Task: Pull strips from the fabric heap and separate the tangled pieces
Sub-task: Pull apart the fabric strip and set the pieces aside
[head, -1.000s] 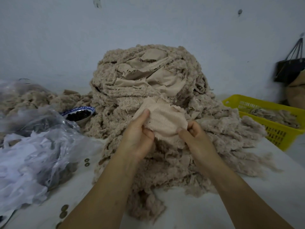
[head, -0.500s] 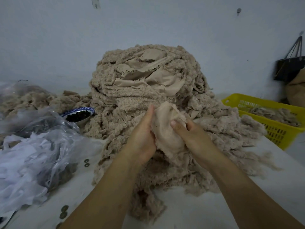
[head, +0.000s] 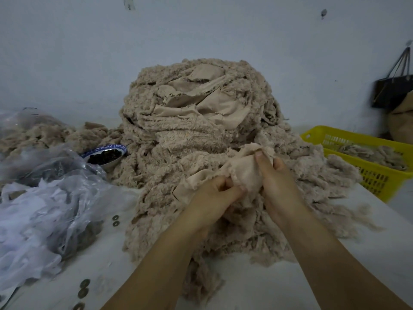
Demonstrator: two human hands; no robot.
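A strip is held against the front of the heap on the counter, pinched at its lower edge by the left hand and gripped higher up by the right hand.

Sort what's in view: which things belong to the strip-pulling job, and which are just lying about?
Job: fabric heap; fabric piece gripped by left hand and right hand; yellow basket holding similar scraps.
Lying about: bowl of dark bits; plastic bags; round discs; black bag.
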